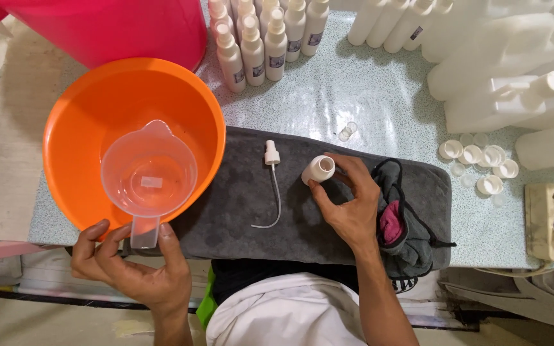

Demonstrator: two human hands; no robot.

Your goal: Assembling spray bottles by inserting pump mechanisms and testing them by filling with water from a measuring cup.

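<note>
My left hand (129, 266) grips the handle of a clear plastic measuring jug (149, 176), which sits inside an orange basin (84, 109). The jug looks to hold a little clear liquid. My right hand (349, 202) holds a small white open bottle (318, 170) upright on a dark grey towel (245, 205). To the left of the bottle, a white spray-pump head with its long dip tube (272, 186) lies on the towel, untouched.
Rows of small white spray bottles (264, 45) stand at the back, with bigger white bottles and jugs (514, 70) at the right. Loose white caps (482, 163) lie on the counter. A pink bucket (117, 25) is behind the basin. A crumpled dark cloth (402, 218) and a power strip (553, 218) lie at the right.
</note>
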